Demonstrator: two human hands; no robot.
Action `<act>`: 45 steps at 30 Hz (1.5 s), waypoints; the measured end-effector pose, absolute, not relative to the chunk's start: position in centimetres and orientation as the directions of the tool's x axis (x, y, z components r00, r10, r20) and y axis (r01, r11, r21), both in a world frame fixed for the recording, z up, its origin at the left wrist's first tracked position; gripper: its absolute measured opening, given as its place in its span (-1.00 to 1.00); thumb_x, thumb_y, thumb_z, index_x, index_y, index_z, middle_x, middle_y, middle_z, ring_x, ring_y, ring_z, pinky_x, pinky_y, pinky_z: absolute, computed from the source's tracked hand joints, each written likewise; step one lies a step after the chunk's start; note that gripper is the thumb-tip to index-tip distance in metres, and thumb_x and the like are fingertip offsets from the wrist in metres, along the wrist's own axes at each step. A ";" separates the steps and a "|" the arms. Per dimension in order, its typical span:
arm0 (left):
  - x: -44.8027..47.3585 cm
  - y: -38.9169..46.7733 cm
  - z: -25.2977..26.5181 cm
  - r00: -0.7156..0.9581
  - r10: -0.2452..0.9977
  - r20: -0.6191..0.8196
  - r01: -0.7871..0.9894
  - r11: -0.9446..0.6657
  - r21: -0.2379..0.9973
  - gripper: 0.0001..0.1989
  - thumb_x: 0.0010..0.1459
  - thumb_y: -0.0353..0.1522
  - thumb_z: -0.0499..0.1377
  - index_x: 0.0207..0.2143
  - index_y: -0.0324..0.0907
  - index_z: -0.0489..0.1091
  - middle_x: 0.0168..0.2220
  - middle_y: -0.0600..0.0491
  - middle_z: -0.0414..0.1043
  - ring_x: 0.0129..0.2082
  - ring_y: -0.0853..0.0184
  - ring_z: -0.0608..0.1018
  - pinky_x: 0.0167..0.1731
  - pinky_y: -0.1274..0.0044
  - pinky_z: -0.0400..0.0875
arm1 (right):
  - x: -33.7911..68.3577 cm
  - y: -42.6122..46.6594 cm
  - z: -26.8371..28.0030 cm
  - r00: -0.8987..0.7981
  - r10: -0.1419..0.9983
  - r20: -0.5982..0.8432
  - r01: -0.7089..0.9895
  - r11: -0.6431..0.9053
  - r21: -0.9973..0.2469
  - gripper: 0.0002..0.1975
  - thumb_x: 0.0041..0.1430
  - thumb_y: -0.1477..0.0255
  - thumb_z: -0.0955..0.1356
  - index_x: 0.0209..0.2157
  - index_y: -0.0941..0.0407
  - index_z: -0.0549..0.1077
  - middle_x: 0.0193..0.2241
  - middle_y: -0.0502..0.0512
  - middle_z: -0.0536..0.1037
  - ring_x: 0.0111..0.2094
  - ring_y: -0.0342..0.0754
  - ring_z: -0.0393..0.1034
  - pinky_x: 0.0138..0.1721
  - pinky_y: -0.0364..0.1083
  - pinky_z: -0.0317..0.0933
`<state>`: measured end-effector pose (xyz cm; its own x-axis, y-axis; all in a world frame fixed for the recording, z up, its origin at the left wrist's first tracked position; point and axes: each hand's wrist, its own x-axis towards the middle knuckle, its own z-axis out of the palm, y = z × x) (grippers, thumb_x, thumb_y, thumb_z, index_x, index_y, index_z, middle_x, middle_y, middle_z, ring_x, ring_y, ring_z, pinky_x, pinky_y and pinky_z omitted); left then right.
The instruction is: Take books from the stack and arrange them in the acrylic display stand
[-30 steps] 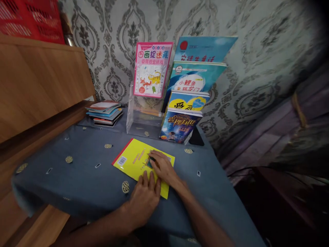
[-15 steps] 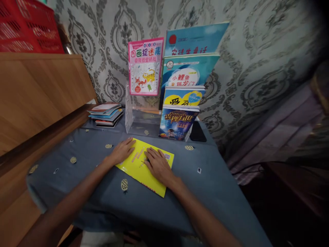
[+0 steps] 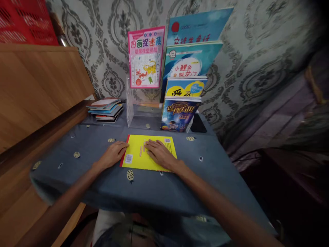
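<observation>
A yellow book (image 3: 140, 160) with a red spine strip lies flat on the table, its barcode near the lower left corner. My right hand (image 3: 160, 154) rests palm down across the cover's right half, fingers stretched out. At the spine side, my left hand (image 3: 114, 153) lies on the tablecloth with its fingertips touching the book's left edge. Beyond the hands stands a clear acrylic book rack (image 3: 145, 120). A pink-bordered book (image 3: 146, 58) leans in its upper left, and a dark blue book (image 3: 180, 115) is at the lower right.
Behind the dark blue book, a blue-and-yellow book (image 3: 185, 87) and teal books (image 3: 197, 56) rise in tiers. A stack of thin books (image 3: 106, 109) is at the back left. A black flat object (image 3: 198, 124) lies right of the rack. A wooden cabinet (image 3: 41, 85) borders the left.
The yellow book has turned from slanted to nearly square with the table, and its red spine now shows. My left hand has slid from its upper left corner to the left edge.
</observation>
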<state>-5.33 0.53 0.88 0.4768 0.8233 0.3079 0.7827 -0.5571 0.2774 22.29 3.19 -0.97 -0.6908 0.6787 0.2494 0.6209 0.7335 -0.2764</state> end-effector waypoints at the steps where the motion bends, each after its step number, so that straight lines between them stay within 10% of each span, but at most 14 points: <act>1: -5.6 -0.4 1.1 0.481 0.809 0.338 0.753 -0.578 0.314 -0.68 0.39 -0.37 -0.03 -0.01 -0.19 0.49 -0.05 -0.08 0.57 -0.06 0.19 0.57 0.00 0.32 0.48 | 21.6 2.3 -0.9 -0.704 0.665 0.251 0.603 0.746 -0.283 -0.63 0.42 0.44 0.19 0.16 0.14 0.43 0.21 0.25 0.44 0.30 0.08 0.22 0.31 0.22 0.03; 15: -6.7 -8.2 -1.4 0.543 0.667 0.510 0.686 -0.703 0.188 -0.69 0.39 -0.44 0.03 0.11 -0.19 0.39 0.05 -0.09 0.52 0.04 0.24 0.57 0.12 0.23 0.47 | 17.1 0.7 -0.3 -0.693 0.705 0.149 0.665 0.705 -0.246 -0.53 0.43 0.30 0.19 0.27 0.22 0.28 0.34 0.37 0.23 0.39 0.19 0.02 0.34 0.33 -0.13; 45: -4.6 7.0 -2.8 0.462 0.764 0.450 0.812 -0.569 0.131 -0.68 0.32 -0.46 0.01 0.01 -0.22 0.48 0.01 -0.13 0.52 0.00 0.17 0.55 0.10 0.24 0.44 | 16.5 1.7 -0.7 -0.671 0.724 0.160 0.668 0.683 -0.293 -0.49 0.43 0.32 0.15 0.30 0.23 0.24 0.32 0.35 0.27 0.39 0.11 0.01 0.39 0.26 -0.16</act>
<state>-4.55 6.97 -2.77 0.4624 0.7642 0.4496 0.8121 -0.5685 0.1313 16.51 1.71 -0.73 -0.6707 0.7244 0.1596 0.6685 0.6835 -0.2933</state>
